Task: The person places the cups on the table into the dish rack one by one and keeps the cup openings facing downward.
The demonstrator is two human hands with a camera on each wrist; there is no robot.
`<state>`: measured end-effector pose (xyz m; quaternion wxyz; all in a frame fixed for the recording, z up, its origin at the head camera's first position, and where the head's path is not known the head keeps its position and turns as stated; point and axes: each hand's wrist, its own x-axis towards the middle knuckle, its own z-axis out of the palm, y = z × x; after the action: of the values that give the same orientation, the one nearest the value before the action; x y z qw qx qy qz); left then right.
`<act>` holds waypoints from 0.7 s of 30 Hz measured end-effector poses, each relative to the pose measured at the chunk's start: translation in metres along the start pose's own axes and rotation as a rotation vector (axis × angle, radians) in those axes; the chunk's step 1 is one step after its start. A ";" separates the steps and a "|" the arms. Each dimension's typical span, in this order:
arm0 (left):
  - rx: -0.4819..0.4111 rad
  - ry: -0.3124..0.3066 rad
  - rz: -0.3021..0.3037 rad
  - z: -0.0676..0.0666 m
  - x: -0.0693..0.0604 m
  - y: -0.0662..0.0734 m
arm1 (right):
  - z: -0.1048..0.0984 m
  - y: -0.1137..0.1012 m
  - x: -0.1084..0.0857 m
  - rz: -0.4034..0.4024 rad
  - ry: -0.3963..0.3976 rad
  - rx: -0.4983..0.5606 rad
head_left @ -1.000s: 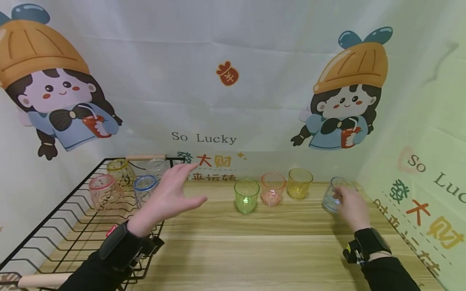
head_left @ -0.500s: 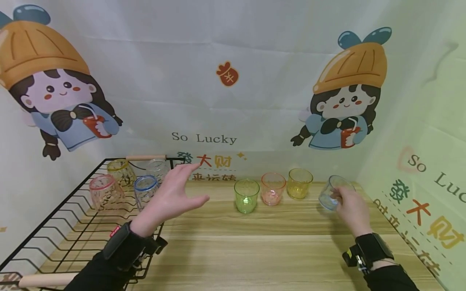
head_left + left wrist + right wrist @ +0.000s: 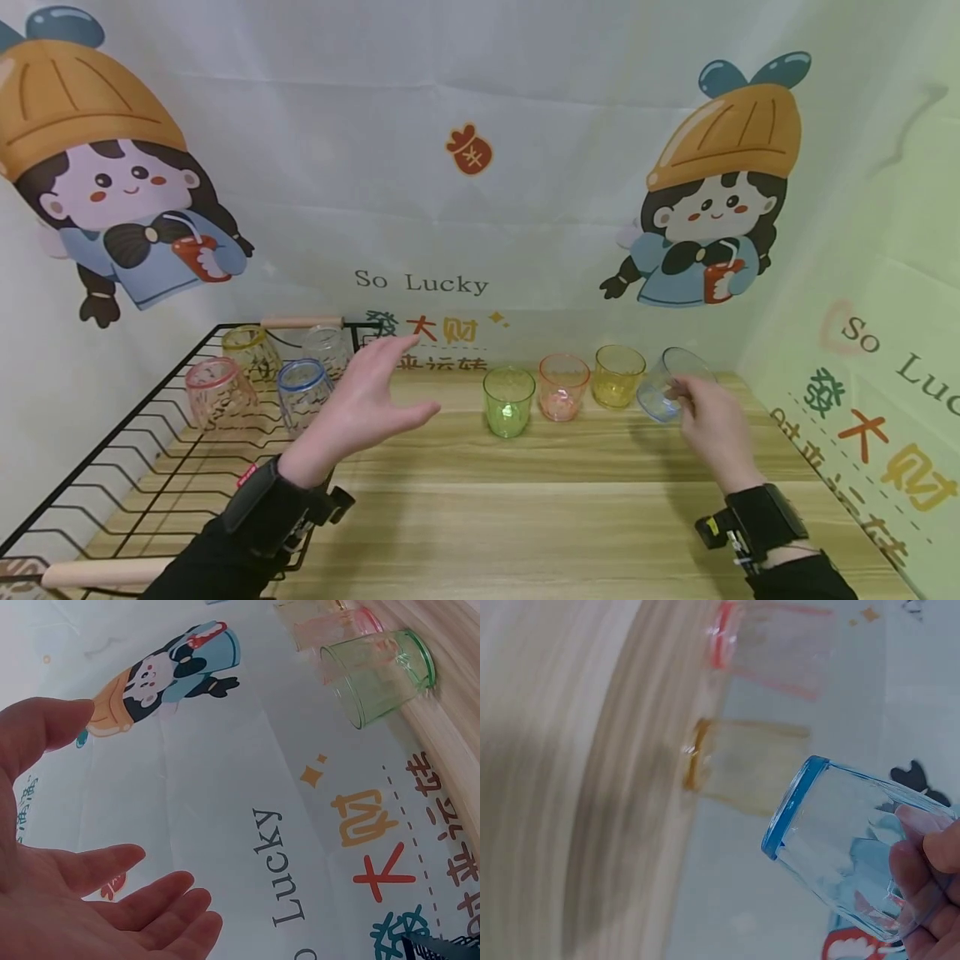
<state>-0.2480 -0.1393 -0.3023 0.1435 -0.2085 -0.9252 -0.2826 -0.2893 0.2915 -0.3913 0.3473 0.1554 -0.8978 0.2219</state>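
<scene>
A person's right hand (image 3: 712,425) pinches a blue-tinted glass (image 3: 662,393) near its rim, the glass slanting out ahead of the grip, its thick base aimed down and left above the worktop (image 3: 525,525), near a yellow glass (image 3: 618,382). The left hand (image 3: 363,396), thumb and fingers spread apart, hangs by a wire rack (image 3: 302,322).

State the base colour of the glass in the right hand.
Blue; the base shows best in the right wrist view.
</scene>
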 end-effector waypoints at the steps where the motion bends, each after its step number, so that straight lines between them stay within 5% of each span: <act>1: -0.003 0.001 0.000 0.001 0.000 0.001 | 0.000 -0.003 0.001 -0.018 0.018 0.006; 21: -0.090 0.103 0.059 0.014 0.002 0.009 | 0.007 -0.048 0.016 -0.184 0.187 0.156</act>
<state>-0.2477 -0.1241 -0.3083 0.1896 -0.2270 -0.8965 -0.3298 -0.2837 0.2448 -0.3706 0.4353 0.2421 -0.8234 0.2718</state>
